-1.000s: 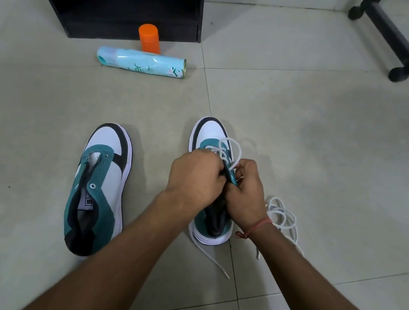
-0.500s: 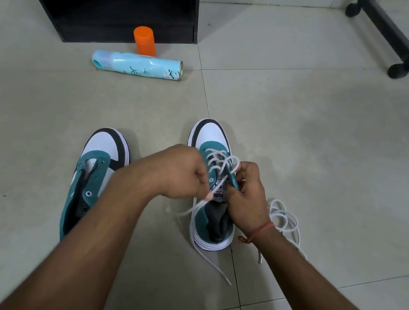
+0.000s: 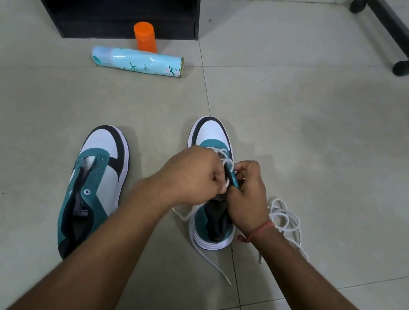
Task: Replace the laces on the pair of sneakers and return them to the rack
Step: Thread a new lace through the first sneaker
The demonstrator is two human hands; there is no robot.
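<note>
while two hands (image 3: pixel 220 181) lace, two sneakers (image 3: pixel 95 186).

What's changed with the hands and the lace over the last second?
The left hand drew a lace end out to the left half a second ago, then came back in; now it meets the right hand again over the right sneaker, both pinching the white lace. The left sneaker, spare lace and spray can stayed put.

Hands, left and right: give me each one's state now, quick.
Left hand: fingers curled, pinching the white lace at the right sneaker.
Right hand: gripping that sneaker's teal eyelet flap.
</note>
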